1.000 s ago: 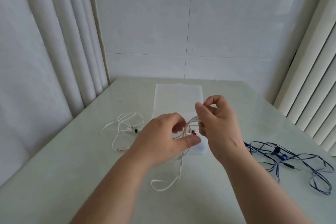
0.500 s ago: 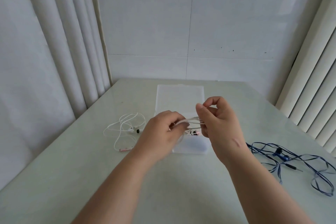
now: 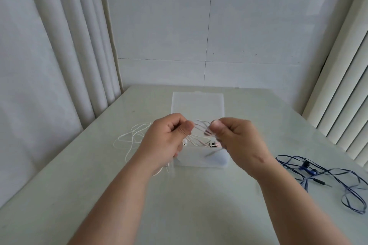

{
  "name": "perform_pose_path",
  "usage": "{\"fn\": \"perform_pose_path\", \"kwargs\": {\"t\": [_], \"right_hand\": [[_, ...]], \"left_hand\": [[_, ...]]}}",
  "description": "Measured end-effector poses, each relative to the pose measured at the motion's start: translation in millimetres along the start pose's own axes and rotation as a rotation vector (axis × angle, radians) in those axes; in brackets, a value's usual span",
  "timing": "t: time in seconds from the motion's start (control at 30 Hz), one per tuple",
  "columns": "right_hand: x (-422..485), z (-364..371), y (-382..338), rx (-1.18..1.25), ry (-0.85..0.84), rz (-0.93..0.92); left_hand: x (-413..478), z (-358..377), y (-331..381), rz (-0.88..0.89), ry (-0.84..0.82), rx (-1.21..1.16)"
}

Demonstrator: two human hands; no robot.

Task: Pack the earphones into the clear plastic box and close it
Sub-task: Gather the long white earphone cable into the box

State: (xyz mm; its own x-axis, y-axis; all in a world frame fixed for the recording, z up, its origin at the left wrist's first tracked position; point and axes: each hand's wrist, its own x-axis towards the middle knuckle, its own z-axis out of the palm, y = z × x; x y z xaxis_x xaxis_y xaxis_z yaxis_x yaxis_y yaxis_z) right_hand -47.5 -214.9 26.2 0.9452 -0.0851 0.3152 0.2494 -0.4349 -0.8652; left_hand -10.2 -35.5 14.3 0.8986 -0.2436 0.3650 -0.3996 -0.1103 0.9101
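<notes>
A coiled pair of white earphones is stretched between my hands just above the clear plastic box. My left hand pinches one end of the coil and my right hand pinches the other. The earbuds hang down from the coil toward the box's open tray. The box's lid lies open flat behind the tray. A loop of the white cable trails under my left wrist.
A second pair of white earphones lies loose on the table left of the box. A tangled blue pair of earphones lies at the right. Curtains hang at the left, blinds at the right.
My hands have drawn apart, stretching the coil into a flat loop over the box. The hanging cable tail seen a second ago is now gathered up.
</notes>
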Motion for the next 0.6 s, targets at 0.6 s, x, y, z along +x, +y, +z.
{"fn": "perform_pose_path", "kwargs": {"t": [0.6], "right_hand": [[3.0, -3.8, 1.1, 0.141, 0.123, 0.134]], "left_hand": [[0.1, -10.8, -9.7, -0.184, -0.297, 0.067]]}}
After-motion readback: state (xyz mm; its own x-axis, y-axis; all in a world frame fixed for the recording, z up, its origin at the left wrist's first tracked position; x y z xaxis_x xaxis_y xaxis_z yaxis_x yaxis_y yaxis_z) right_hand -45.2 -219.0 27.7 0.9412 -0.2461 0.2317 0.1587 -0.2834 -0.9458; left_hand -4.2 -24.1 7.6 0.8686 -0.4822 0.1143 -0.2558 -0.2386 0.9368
